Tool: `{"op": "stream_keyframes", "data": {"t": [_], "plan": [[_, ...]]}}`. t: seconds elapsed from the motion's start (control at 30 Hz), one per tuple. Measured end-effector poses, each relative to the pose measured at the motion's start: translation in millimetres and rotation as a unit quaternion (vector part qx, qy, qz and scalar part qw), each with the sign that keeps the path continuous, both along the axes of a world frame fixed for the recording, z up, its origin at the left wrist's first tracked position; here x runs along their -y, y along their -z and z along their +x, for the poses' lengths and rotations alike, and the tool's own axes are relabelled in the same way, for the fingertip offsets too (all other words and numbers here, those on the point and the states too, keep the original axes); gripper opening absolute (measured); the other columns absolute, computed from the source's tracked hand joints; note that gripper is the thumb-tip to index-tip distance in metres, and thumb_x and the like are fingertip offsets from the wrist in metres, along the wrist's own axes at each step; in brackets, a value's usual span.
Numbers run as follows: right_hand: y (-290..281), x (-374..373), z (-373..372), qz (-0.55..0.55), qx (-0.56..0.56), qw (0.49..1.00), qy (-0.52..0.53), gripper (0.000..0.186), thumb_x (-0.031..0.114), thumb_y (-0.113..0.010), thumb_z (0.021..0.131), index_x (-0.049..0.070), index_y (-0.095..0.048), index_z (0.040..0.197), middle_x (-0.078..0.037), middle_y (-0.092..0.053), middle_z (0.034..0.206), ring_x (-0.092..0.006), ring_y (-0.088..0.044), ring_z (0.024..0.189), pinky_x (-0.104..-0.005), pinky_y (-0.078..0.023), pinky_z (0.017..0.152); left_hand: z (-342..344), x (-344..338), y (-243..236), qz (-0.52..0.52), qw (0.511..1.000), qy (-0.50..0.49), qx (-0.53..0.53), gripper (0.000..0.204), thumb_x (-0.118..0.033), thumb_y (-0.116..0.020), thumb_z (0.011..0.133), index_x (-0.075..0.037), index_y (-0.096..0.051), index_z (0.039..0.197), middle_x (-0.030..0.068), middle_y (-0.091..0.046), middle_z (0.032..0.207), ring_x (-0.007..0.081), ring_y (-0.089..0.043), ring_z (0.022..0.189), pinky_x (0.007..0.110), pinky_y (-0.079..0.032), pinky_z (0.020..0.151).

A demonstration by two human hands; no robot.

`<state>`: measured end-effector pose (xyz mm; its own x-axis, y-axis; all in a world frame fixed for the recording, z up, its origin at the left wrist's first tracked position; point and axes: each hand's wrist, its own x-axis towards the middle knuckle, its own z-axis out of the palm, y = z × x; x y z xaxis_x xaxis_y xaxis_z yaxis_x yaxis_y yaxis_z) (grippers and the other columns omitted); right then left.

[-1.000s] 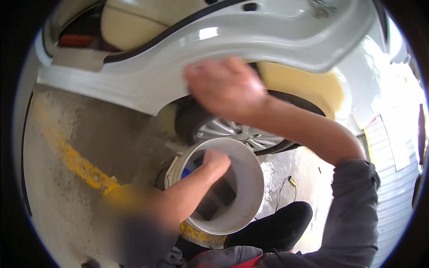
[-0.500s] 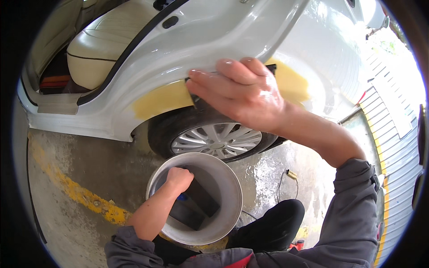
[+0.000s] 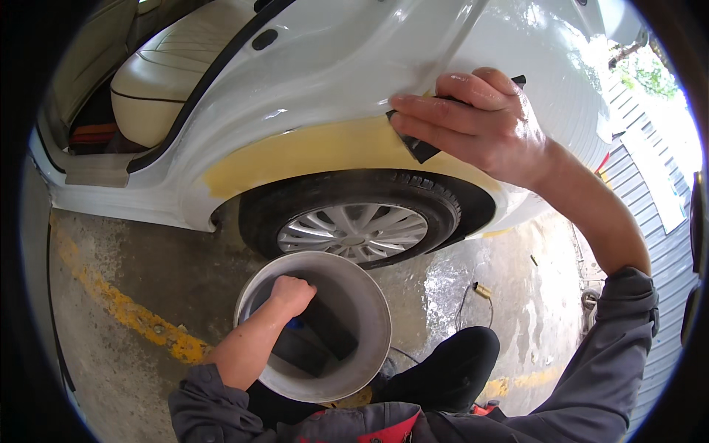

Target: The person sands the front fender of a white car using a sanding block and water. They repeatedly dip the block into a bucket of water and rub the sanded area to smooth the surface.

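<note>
With its fingers spread across a black sheet of sandpaper, my right hand presses on the yellow filler patch over the rear wheel arch of a white car. Dark edges of the sheet stick out beside the fingertips and behind the knuckles. My left hand is closed in a fist inside a grey bucket. Dark flat slabs lie in that bucket, one running down from beside the fist. What the fist holds is hidden.
Just beyond the bucket is the car's wheel. The open door frame shows a cream seat. On the wet concrete floor lies a brass-coloured fitting on a thin cable. Ribbed metal sheeting stands at the right.
My right hand has moved with the sandpaper to the right and slightly up, uncovering more of the yellow patch and tyre. My left hand stays in the bucket.
</note>
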<state>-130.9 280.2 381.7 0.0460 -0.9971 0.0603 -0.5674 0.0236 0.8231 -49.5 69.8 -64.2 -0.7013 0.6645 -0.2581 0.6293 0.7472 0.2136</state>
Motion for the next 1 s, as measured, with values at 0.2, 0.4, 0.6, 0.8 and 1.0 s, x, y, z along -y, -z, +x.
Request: {"op": "stream_keyframes", "data": {"t": [0.2, 0.4, 0.6, 0.8, 1.0], "plan": [[-33, -6, -2, 0.056, -0.012, 0.998, 0.002, 0.042, 0.019, -0.074, 0.072, 0.015, -0.081, 0.113, 0.006, -0.074, 0.127, -0.0172, -0.062, 0.105, -0.031, -0.049, 0.083, -1, -6, 2, 0.015, 1.0, 0.001, -0.014, 0.021, -0.014, -0.06, 0.095, -0.017, -0.08, 0.099, 0.0077, -0.08, 0.098, 0.03, -0.079, 0.097, 0.045, -0.062, 0.077], [-26, -8, -4, 0.045, -0.008, 0.999, 0.004, 0.042, 0.021, -0.073, 0.073, 0.013, -0.08, 0.114, 0.003, -0.075, 0.13, -0.0189, -0.06, 0.101, -0.0326, -0.048, 0.079, -1, -12, 2, 0.035, 0.999, -0.002, -0.031, 0.02, -0.014, -0.061, 0.094, -0.016, -0.08, 0.095, 0.007, -0.081, 0.094, 0.029, -0.079, 0.094, 0.044, -0.062, 0.076], [-7, -6, -10, 0.022, -0.001, 1.0, -0.018, 0.041, 0.02, -0.074, 0.074, 0.014, -0.081, 0.114, 0.002, -0.076, 0.13, -0.0172, -0.061, 0.101, -0.0312, -0.048, 0.079, 2, -11, 1, 0.035, 0.999, -0.005, -0.029, 0.019, -0.014, -0.062, 0.093, -0.016, -0.081, 0.094, 0.0073, -0.08, 0.094, 0.0291, -0.079, 0.094, 0.044, -0.063, 0.076], [43, 21, 3, -0.069, -0.012, 0.997, 0.008, 0.048, 0.021, -0.072, 0.071, 0.016, -0.081, 0.118, 0.004, -0.073, 0.133, -0.0163, -0.061, 0.106, -0.0305, -0.048, 0.079, 0, -15, 2, 0.054, 0.998, -0.009, -0.028, 0.019, -0.013, -0.063, 0.092, -0.016, -0.082, 0.094, 0.0074, -0.081, 0.093, 0.0291, -0.079, 0.094, 0.043, -0.063, 0.076], [38, 14, 5, -0.079, -0.029, 0.996, 0.027, 0.048, 0.02, -0.072, 0.069, 0.013, -0.081, 0.116, 0.001, -0.074, 0.13, -0.0151, -0.062, 0.102, -0.0293, -0.047, 0.075, 0, -15, -4, 0.036, 0.999, -0.01, -0.016, 0.02, -0.013, -0.064, 0.091, -0.014, -0.084, 0.091, 0.0076, -0.081, 0.094, 0.0284, -0.079, 0.095, 0.042, -0.063, 0.077]]}}
